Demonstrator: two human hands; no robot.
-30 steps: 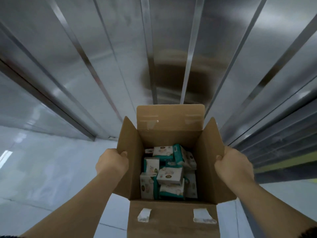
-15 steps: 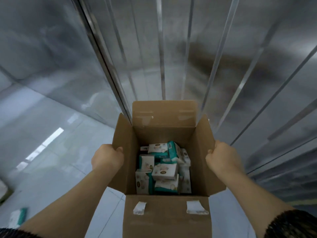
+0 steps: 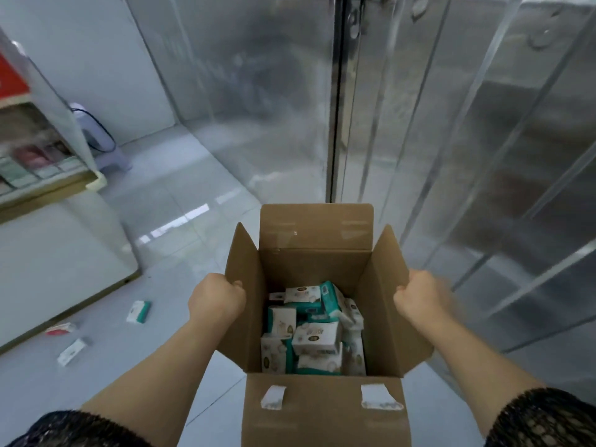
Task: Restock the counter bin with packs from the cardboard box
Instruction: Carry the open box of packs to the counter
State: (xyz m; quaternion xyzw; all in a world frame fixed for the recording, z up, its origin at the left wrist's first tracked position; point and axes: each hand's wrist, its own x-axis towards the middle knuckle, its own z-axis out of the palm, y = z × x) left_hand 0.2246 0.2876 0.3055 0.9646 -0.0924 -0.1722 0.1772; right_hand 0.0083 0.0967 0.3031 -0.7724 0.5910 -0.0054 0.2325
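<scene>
**Above the tiled floor, a box of packs held in both hands**

Out in front of us, clear of the pale tiled floor (image 3: 193, 201), we hold the open cardboard box (image 3: 316, 225) by its two side flaps. Our left hand (image 3: 216, 300) grips the edge of the left flap, fingers curled tight around the card. Our right hand (image 3: 419, 298) grips the right flap the same way, though it is a little blurred. All four flaps stand open, and the near one carries two torn scraps of white tape (image 3: 273, 396). Dark net sleeves (image 3: 548, 417) cover our upper arms.

Down in the bottom of the box lie the packs (image 3: 317, 337), white and teal, piled loosely at different angles and filling only the lower part.

To our left stands a white cabinet (image 3: 58, 253) with a glass display case (image 3: 38, 146) on top. On the floor beside it lie three loose packs, well apart from the box: a white and teal one (image 3: 138, 311), a red one (image 3: 59, 328) and a white one (image 3: 71, 351). A pale stool (image 3: 106, 146) stands farther back by the wall. Ahead of us hang clear, shiny panels (image 3: 419, 124).
</scene>
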